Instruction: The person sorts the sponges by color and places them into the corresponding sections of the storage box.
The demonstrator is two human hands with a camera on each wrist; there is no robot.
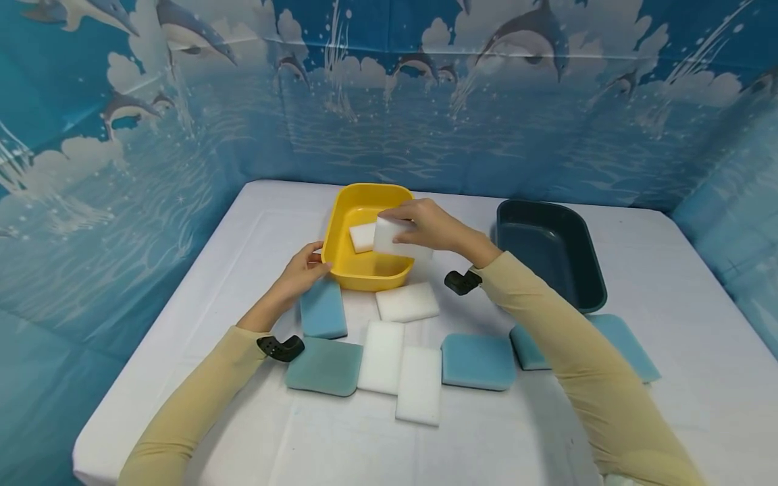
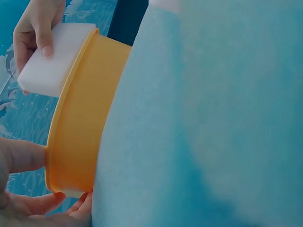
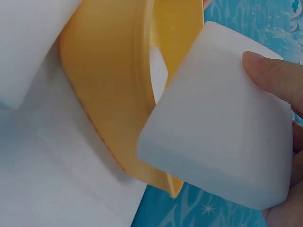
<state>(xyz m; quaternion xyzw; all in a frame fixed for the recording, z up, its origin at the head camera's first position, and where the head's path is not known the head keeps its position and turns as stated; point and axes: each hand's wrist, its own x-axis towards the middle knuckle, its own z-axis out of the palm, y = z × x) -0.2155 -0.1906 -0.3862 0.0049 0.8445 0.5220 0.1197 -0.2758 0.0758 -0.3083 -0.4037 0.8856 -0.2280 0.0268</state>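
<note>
My right hand (image 1: 439,228) pinches a white sponge block (image 3: 215,116) between thumb and fingers, over the right side of the yellow bin (image 1: 368,283). Inside that bin lies another white sponge (image 1: 361,237), partly hidden behind the held one in the head view. My left hand (image 1: 298,271) grips the bin's near left edge. In the left wrist view its thumb (image 2: 26,156) is against the rim, with the fingers lower on the outer wall.
Before the bin lie white sponges (image 1: 407,302) and blue sponges (image 1: 478,362), including a grey-green one (image 1: 325,366). A dark blue bin (image 1: 592,270) stands at the right, with more blue sponges (image 1: 624,345) partly behind my right sleeve. Dolphin-print cloth (image 1: 389,135) hangs behind the table.
</note>
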